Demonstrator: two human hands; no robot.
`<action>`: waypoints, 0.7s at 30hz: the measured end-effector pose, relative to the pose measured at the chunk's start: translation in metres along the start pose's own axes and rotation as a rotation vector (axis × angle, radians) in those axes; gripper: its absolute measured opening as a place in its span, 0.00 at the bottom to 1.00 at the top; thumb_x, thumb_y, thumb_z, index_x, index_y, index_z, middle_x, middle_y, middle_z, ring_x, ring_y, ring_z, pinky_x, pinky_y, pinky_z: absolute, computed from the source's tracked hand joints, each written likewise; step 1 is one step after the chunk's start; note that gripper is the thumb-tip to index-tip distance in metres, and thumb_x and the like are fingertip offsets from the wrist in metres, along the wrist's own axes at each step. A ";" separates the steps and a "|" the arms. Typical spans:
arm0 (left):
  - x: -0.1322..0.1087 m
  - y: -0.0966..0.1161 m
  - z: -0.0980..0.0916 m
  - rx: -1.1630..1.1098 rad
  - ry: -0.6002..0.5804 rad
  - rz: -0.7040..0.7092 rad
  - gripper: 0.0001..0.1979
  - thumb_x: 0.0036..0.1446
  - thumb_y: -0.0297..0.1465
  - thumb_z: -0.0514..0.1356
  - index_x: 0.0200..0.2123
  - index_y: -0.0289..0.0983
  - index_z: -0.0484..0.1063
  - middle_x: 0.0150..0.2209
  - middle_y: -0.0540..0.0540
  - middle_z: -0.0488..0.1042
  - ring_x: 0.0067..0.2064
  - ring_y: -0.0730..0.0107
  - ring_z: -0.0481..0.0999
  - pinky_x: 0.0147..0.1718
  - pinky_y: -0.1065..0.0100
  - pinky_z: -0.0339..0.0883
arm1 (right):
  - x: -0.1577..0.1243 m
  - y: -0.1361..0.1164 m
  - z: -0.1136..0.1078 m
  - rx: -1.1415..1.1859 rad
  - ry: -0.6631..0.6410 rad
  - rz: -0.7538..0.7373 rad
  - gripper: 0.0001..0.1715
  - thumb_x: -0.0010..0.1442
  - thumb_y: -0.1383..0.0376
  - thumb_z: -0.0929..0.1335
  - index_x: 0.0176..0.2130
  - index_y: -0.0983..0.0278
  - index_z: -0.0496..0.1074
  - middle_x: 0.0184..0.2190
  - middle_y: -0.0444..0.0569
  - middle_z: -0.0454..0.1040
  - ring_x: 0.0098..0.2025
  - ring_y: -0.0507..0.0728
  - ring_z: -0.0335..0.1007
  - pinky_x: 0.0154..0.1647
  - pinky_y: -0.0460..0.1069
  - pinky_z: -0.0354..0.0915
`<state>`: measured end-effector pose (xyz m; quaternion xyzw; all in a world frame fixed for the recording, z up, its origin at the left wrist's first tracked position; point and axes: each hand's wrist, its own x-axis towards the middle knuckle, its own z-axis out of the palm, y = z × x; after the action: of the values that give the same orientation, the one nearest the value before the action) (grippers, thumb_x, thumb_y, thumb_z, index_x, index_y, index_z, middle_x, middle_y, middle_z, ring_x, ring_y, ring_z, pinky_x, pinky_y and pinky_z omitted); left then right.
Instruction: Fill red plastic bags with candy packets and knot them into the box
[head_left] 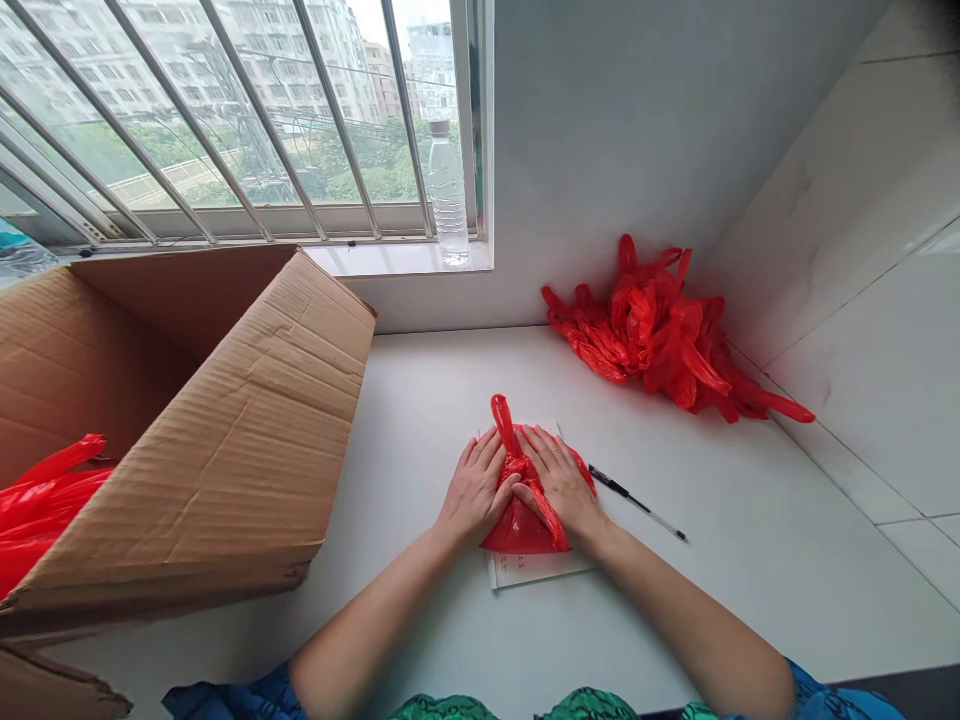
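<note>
A red plastic bag [521,532] lies bunched and knotted in front of me, one handle loop pointing toward the wall. My left hand [472,490] lies flat against its left side, fingers stretched out. On the right side of the bag rests my right hand [564,485], also flat with straight fingers. Both thumbs come close together over the middle of the bag. Under it is a white paper pad or booklet [517,573] with some writing, mostly covered. A black-capped clear pen [637,502] lies just right of my right hand.
A large open cardboard box [247,430] stands at left, with red bags [45,510] inside. A pile of red plastic bags [660,340] sits in the back right corner. A clear bottle [448,195] stands on the sill of the barred window. The white tabletop [420,400] meets the walls.
</note>
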<state>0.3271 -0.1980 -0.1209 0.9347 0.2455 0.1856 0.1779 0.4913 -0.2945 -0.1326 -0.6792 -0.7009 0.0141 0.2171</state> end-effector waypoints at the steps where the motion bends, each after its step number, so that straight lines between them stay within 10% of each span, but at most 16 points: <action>1: 0.000 0.000 0.000 0.003 0.000 0.001 0.27 0.71 0.36 0.47 0.70 0.38 0.52 0.70 0.42 0.56 0.73 0.58 0.49 0.70 0.50 0.43 | 0.000 0.000 0.001 -0.004 -0.002 0.000 0.39 0.72 0.50 0.55 0.73 0.63 0.42 0.73 0.51 0.45 0.75 0.63 0.37 0.73 0.65 0.46; 21: -0.012 0.003 0.014 -0.069 0.124 -0.036 0.18 0.68 0.37 0.51 0.55 0.37 0.71 0.58 0.41 0.74 0.65 0.58 0.64 0.68 0.51 0.47 | -0.012 0.010 0.026 -0.055 0.069 -0.067 0.35 0.72 0.50 0.55 0.69 0.66 0.55 0.68 0.55 0.60 0.69 0.65 0.56 0.69 0.66 0.52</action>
<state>0.3246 -0.2102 -0.1348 0.9102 0.2662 0.2481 0.1976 0.4926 -0.2983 -0.1624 -0.6611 -0.7155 -0.0359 0.2230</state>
